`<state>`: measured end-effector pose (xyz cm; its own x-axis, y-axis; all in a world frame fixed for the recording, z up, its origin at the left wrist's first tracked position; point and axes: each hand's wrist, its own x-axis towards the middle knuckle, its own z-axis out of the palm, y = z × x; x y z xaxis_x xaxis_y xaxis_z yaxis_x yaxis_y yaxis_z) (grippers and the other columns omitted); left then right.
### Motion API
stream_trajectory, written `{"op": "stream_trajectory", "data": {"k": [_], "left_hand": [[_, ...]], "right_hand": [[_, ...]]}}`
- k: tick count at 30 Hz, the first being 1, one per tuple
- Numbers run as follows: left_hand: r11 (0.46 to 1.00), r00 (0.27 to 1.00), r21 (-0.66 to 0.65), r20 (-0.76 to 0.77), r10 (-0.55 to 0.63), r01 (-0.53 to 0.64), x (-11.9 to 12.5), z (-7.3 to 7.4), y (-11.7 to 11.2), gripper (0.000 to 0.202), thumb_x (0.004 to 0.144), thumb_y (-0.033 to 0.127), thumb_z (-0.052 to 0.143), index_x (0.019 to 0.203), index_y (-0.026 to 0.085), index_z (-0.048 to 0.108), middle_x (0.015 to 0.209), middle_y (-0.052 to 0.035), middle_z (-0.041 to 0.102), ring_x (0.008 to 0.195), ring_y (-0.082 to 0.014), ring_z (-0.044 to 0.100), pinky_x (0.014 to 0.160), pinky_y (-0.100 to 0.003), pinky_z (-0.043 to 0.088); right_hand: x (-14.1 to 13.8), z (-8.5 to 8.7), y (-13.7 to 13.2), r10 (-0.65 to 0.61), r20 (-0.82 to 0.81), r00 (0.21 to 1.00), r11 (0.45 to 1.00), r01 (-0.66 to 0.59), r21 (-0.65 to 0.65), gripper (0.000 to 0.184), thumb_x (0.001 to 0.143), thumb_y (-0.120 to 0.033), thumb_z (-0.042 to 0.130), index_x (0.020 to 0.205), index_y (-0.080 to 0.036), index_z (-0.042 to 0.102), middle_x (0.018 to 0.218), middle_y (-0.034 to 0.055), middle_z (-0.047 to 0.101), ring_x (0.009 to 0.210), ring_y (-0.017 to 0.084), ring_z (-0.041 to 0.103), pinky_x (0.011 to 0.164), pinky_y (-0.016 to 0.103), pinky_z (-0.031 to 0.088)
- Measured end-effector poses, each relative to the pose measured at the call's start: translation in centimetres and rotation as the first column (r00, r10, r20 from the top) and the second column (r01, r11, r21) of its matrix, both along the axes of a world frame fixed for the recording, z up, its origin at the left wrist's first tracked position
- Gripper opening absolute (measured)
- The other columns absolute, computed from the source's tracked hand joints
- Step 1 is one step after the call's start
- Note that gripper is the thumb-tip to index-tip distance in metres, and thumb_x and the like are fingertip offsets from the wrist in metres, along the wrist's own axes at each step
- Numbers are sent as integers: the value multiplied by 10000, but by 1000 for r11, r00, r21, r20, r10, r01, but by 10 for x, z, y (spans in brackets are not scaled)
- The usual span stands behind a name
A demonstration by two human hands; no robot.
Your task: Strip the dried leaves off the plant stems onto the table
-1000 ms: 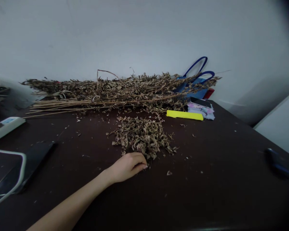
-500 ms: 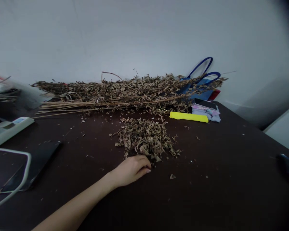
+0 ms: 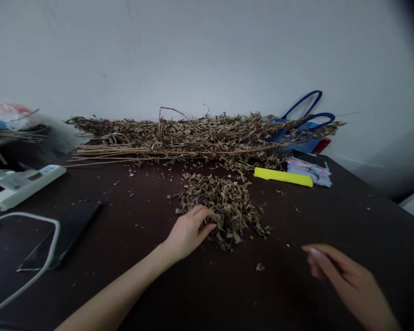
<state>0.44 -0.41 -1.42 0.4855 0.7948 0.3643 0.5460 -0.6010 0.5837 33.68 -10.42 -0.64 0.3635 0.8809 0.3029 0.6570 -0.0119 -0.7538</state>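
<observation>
Low at the near left edge of a heap of dried leaves (image 3: 232, 209), my left hand (image 3: 189, 230) has its fingers curled into the brown, crumpled leaves. Its thumb and fingers close on some of them, and the fingertips are partly hidden. My right hand (image 3: 341, 276) is over the tabletop at the lower right, apart from the heap. Its thumb and forefinger are pressed together, slightly blurred; whether something small is between them I cannot make out. A loose scrap of leaf (image 3: 260, 266) lies between the hands.
A long bundle of dried stalks (image 3: 193, 138) lies along the wall. To its right are a blue bag (image 3: 308, 142), a yellow strip (image 3: 283, 176) and a phone (image 3: 308, 159) on a cloth. At left are a power strip (image 3: 31, 184), white cable (image 3: 53, 248) and black flat slab (image 3: 65, 234).
My right hand has come into view from the lower right. My left hand has shifted up and left against the leaves, and the leaves at the heap's near edge have moved. The view has turned slightly left.
</observation>
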Motion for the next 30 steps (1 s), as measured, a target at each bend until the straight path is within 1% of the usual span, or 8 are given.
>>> {"op": "stream_trajectory", "data": {"k": [1,3,8,12,18,21,26,30], "left_hand": [[1000,1000,19,17,24,-24,-1,-1,2,158,867,210,463,989,184,561,940,-56,600,741,-144,579,656,-283,497],[997,997,43,48,61,-63,-3,-3,6,155,886,206,427,904,169,576,856,-49,604,752,-149,574,678,-290,486],[990,989,58,80,120,-125,-7,-3,10,190,888,259,435,829,159,586,770,-42,601,677,-136,551,607,-263,463],[987,987,77,83,134,-141,-8,-4,11,209,890,264,428,807,157,587,752,-42,598,660,-129,547,605,-253,461],[985,987,67,55,154,-158,-10,-6,14,210,895,252,414,796,159,575,743,-39,592,654,-130,549,594,-245,454],[985,986,67,52,156,-160,-10,-6,14,218,899,258,408,800,159,576,740,-39,592,655,-131,551,593,-245,454],[987,988,73,62,140,-145,-9,-8,15,224,899,256,404,799,163,582,724,-38,598,641,-126,556,582,-239,458],[987,990,79,44,134,-137,-8,-10,15,229,900,255,400,795,162,580,723,-38,595,627,-125,555,571,-238,453]], "right_hand": [[-8,-2,16,208,24,978,974,-205,-95,265,756,-538,569,837,-306,669,620,48,597,514,196,574,467,320,463],[-26,2,49,433,98,896,896,-417,-152,241,828,-448,508,909,-269,648,659,29,608,527,174,572,527,316,471],[-77,30,134,623,321,713,767,-638,-71,166,863,-320,471,845,-247,619,750,16,631,617,160,577,580,287,447],[-108,38,208,581,560,591,746,-661,-78,199,876,-265,419,868,-212,611,841,36,639,726,169,586,645,282,448],[-144,40,294,546,672,499,735,-671,-98,236,852,-207,442,1015,-147,601,1031,105,610,939,221,553,837,338,422],[-160,43,319,513,726,458,738,-668,-101,283,851,-176,428,1087,-122,575,1116,126,577,1049,249,496,920,371,373],[-180,48,351,422,794,437,789,-609,-84,416,854,-149,395,1261,-75,438,1269,171,467,1157,295,391,923,410,353],[-190,42,364,384,834,396,824,-554,-117,535,826,-181,476,1330,-60,344,1222,202,491,1146,335,375,882,447,353]]}}
